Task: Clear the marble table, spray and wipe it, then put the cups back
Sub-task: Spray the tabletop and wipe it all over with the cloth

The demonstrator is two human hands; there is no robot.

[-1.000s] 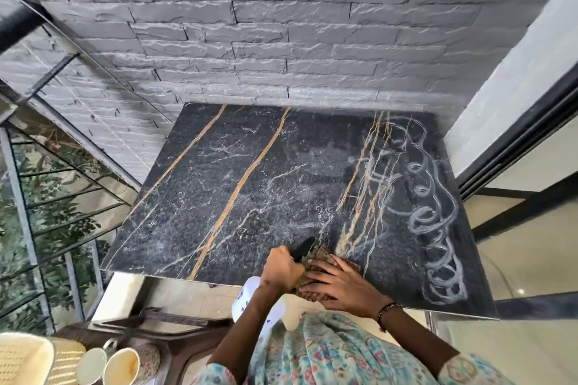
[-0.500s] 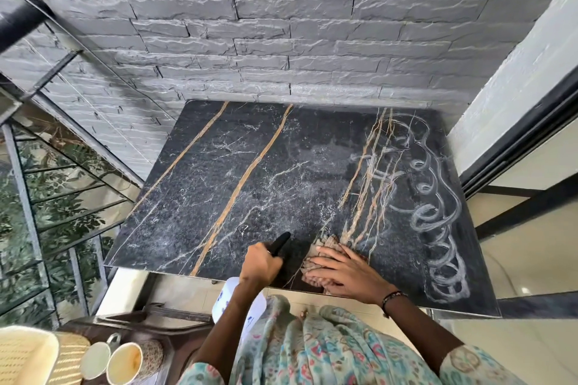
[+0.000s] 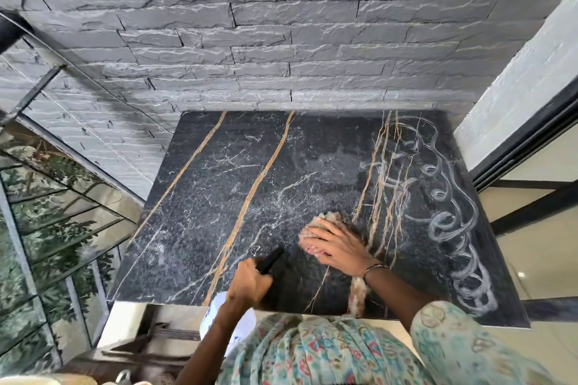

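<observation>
Cloth [image 3: 328, 219] on marble table [image 3: 219, 197], spray bottle [image 3: 269, 261] to its left

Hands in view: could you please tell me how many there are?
2. The left hand grips the spray bottle at the near edge of the table; the right hand presses the cloth on it.

No words, brand names or numbers can be read anywhere. The white spray bottle [image 3: 230, 327] at the near edge of the table carries small blue marks, possibly printing, but they are too blurred and too hidden by the arm to make out as letters.
</observation>
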